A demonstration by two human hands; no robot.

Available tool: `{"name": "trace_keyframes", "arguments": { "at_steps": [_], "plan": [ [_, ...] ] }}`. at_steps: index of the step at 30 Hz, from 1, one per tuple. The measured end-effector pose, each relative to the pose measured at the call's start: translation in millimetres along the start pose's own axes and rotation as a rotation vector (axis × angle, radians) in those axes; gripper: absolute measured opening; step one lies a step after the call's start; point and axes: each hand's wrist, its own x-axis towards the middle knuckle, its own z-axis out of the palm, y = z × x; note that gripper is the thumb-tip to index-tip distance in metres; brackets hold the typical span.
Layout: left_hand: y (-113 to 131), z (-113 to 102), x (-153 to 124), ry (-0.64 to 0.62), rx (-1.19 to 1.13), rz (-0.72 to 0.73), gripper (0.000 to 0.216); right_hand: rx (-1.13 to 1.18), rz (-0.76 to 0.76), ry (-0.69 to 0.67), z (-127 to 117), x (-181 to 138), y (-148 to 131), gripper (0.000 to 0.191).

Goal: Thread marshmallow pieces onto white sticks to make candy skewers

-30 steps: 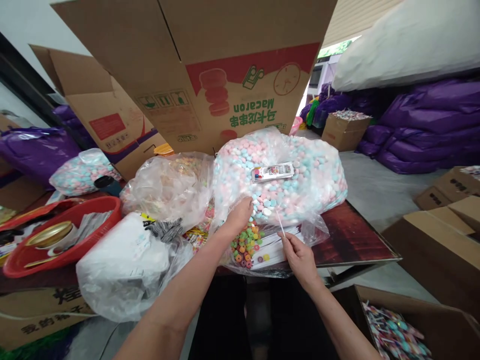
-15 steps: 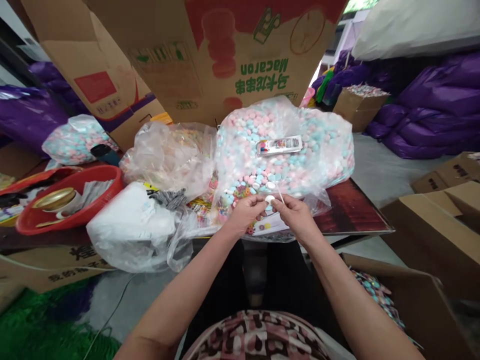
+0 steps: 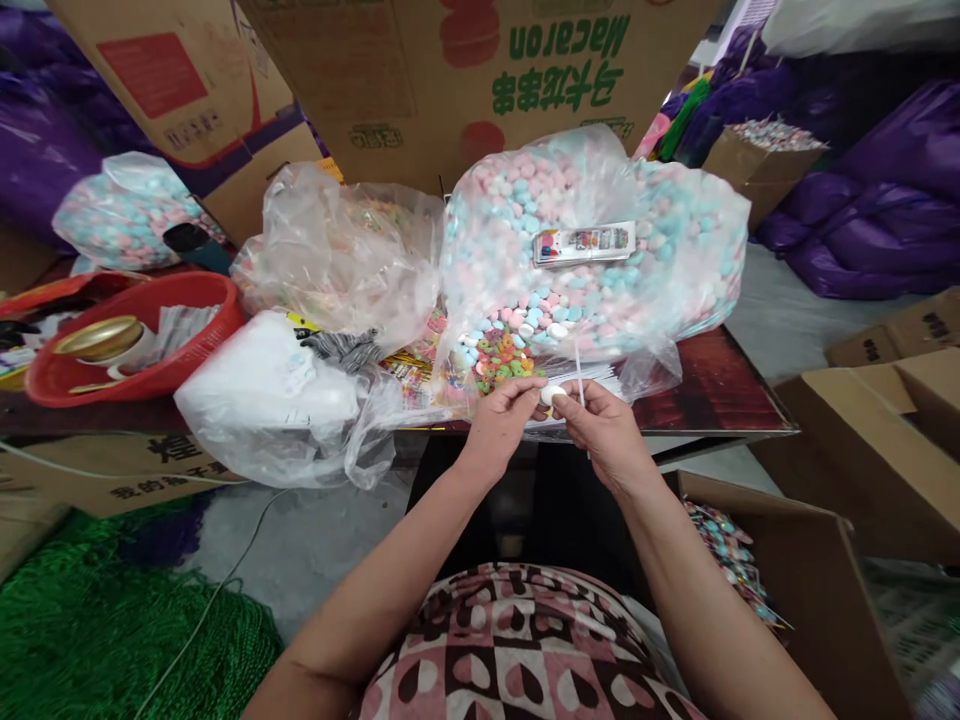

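Note:
My left hand pinches a round white candy between thumb and fingertips at the table's front edge. My right hand meets it from the other side, its thumb against the candy. A thin white stick stands up from the right hand's fingers. Just beyond lies a large clear bag of pink, blue and white candies, its mouth toward me. Small coloured ring candies lie at the mouth, left of more white sticks. A stack of printed packets rests on the bag.
Left on the table are a bag of ring candies, a white plastic bundle and a red basket. A Macaron carton stands behind. Below right, an open carton holds wrapped candies. Green strands cover the floor left.
The view has tipped down and shifted, so the table appears higher. Both hands still hold the white candy together, and the stick now stands more upright.

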Motion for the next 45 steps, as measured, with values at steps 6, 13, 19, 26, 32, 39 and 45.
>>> {"name": "trace_keyframes", "arguments": {
  "at_steps": [6, 13, 19, 26, 32, 39, 45],
  "plan": [
    [2, 2, -5, -0.023, -0.129, -0.074, 0.032, -0.077, -0.109, -0.042, -2, -2, 9, 0.025],
    [-2, 3, -6, 0.024, -0.202, -0.167, 0.029, -0.134, -0.039, 0.023, -2, -12, 12, 0.043],
    [-8, 3, -10, -0.004, -0.158, -0.127, 0.038, -0.094, 0.020, 0.021, 0, -13, 9, 0.035],
    [-9, -7, -19, -0.174, -0.083, -0.149, 0.031, -0.024, 0.077, 0.033, -2, -13, 11, 0.041],
    [-3, -7, -22, -0.135, 0.051, -0.109, 0.030, 0.008, 0.122, 0.037, 0, -15, 13, 0.043],
    [-6, -9, -17, 0.002, 0.056, -0.124, 0.023, 0.025, -0.004, 0.005, 1, -24, 14, 0.051],
    [-4, -11, -14, 0.032, -0.292, -0.199, 0.033, -0.155, 0.033, -0.084, -8, -53, 19, 0.050]
  ]
}}
